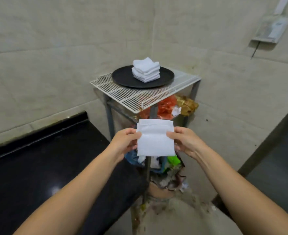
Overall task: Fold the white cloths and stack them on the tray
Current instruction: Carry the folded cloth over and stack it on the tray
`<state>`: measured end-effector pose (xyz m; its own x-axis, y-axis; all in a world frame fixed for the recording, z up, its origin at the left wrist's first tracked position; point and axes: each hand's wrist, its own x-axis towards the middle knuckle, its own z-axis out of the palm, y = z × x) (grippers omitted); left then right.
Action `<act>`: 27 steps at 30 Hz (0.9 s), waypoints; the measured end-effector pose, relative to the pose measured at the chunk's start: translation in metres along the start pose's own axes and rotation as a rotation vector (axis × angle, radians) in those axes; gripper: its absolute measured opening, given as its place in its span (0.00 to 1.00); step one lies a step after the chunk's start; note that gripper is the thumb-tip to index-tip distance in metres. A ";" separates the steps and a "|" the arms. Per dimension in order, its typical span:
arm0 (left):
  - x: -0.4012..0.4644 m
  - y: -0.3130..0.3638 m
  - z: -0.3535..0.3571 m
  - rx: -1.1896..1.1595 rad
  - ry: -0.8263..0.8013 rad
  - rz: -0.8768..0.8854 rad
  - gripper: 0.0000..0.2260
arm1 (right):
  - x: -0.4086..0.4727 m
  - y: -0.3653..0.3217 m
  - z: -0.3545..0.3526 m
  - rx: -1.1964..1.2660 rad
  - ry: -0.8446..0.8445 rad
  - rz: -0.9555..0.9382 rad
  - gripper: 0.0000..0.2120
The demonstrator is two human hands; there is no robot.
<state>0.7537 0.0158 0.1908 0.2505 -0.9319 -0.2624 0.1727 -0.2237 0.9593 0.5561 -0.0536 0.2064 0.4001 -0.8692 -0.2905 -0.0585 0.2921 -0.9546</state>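
Pinching the half-folded white cloth (156,139) at both side edges, left grip (126,141) and right grip (182,141) closed on it, keeping corners matched before folding away toward the stack (145,69) on the tray (123,78) beyond.

I see open air between my hands and the black tray (123,79) on the wire rack (133,97), whose front rim lies bare before the stacked cloths (145,70), walls closing in behind.
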 end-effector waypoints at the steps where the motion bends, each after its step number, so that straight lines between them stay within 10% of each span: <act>1: 0.019 0.022 0.005 0.001 0.003 0.041 0.08 | 0.019 -0.022 -0.004 0.017 -0.016 -0.036 0.10; 16: 0.291 0.217 0.049 -0.044 0.413 0.300 0.09 | 0.363 -0.262 -0.034 -0.274 -0.247 -0.381 0.04; 27: 0.360 0.198 0.040 0.205 0.744 0.166 0.12 | 0.471 -0.237 -0.027 -0.472 -0.395 -0.308 0.10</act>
<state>0.8399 -0.3754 0.2907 0.8418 -0.5379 -0.0459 -0.0840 -0.2144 0.9731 0.7341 -0.5429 0.2945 0.7606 -0.6479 -0.0411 -0.2451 -0.2279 -0.9423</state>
